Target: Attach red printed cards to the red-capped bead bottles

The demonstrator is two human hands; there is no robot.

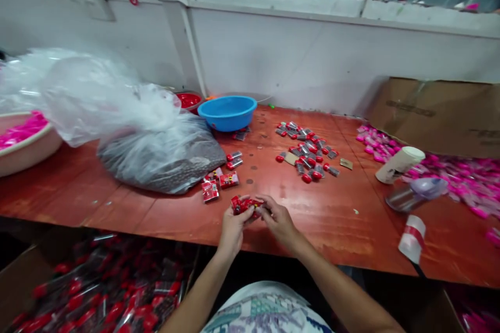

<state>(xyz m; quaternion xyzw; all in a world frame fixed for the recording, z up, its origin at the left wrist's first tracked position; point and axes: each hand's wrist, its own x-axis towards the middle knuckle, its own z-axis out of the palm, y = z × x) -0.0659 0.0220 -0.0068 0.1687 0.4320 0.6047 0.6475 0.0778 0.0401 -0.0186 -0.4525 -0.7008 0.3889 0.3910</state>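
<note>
Table | left hand, right hand: one red packet | one blue bowl

Glossy reddish wooden table

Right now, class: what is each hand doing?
Left hand: closed on the red packet.
Right hand: closed on the red packet too.

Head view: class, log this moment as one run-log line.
left hand + right hand: holding red packet | table: blue bowl, bag
</note>
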